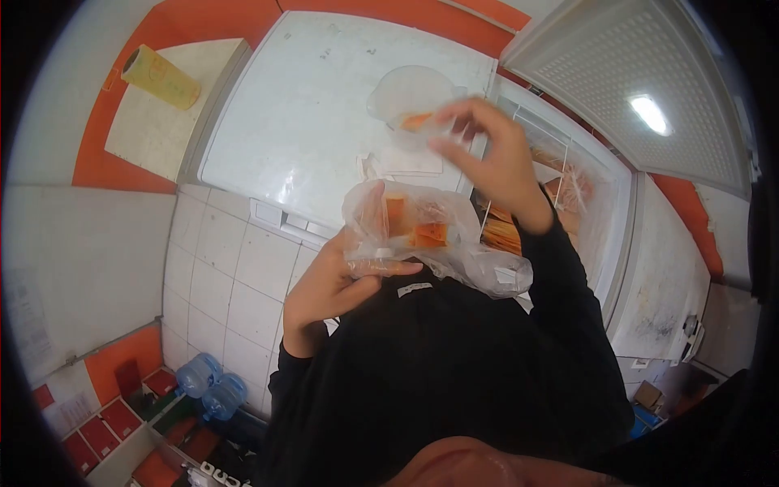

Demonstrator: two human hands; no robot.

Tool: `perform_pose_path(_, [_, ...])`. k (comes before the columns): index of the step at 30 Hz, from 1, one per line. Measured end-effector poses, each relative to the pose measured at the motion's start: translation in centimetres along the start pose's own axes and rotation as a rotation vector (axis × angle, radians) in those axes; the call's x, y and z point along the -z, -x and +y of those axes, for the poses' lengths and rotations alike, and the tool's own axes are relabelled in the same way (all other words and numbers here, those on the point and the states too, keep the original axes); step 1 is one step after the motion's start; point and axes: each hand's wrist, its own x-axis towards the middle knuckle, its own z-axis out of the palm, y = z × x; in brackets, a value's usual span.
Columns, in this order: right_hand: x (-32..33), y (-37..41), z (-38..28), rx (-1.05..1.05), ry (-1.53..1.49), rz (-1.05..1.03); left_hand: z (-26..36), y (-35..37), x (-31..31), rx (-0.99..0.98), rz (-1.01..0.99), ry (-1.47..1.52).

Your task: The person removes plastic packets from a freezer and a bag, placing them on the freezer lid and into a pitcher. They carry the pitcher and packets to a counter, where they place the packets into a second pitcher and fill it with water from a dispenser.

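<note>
My left hand (337,280) grips a clear plastic bag (466,215) from below and the side, in front of my chest. Inside the bag lie orange-brown food pieces (430,234), seen through the film. My right hand (491,146) is raised above the freezer top, blurred, its thumb and fingers curved toward each other. Beside its fingertips is another orange piece (417,122), at the edge of a round translucent bowl (414,88). Whether the fingers touch that piece is not visible. A flat white packet (410,162) lies just behind the bag.
A white chest freezer top (300,97) spreads before me. On the right, its raised lid (641,89) stands over an open compartment with packed food (501,234). A yellowish film roll (161,77) rests at the left. Blue water bottles (213,385) stand on the floor.
</note>
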Motion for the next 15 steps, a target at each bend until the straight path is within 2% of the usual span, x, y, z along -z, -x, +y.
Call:
perform_pose_path(2, [1.2, 1.4, -3.6, -0.254, -0.307, -0.495, -0.8, 0.3, 0.2, 0.010, 0.001, 0.077])
perform_pose_path(4, [-0.3, 2.5, -3.3, -0.274, -0.189, -0.887, -1.0, 0.6, 0.6, 0.067, -0.030, 0.125])
perform_pose_path(6, [-4.9, 6.3, 2.5, -0.129, 0.065, -0.859, -1.0, 1.1, 0.9, 0.173, -0.087, 0.155])
perform_pose_path(7, [-7.2, 8.2, 5.5, -0.057, 0.195, -0.843, -1.3, 1.0, 0.9, 0.137, -0.080, 0.137])
perform_pose_path(9, [-9.5, 10.1, 8.5, 0.035, 0.132, -0.645, -2.0, 0.9, 0.4, 0.072, -0.063, 0.104])
perform_pose_path(12, [-12.9, 9.5, 10.0, -0.206, 0.431, -1.042, -2.3, 0.9, -0.1, 0.134, -0.006, 0.180])
perform_pose_path(15, [-15.0, 11.5, 13.5, -0.127, 0.214, -0.793, -3.4, 1.2, 0.4, 0.109, 0.018, 0.140])
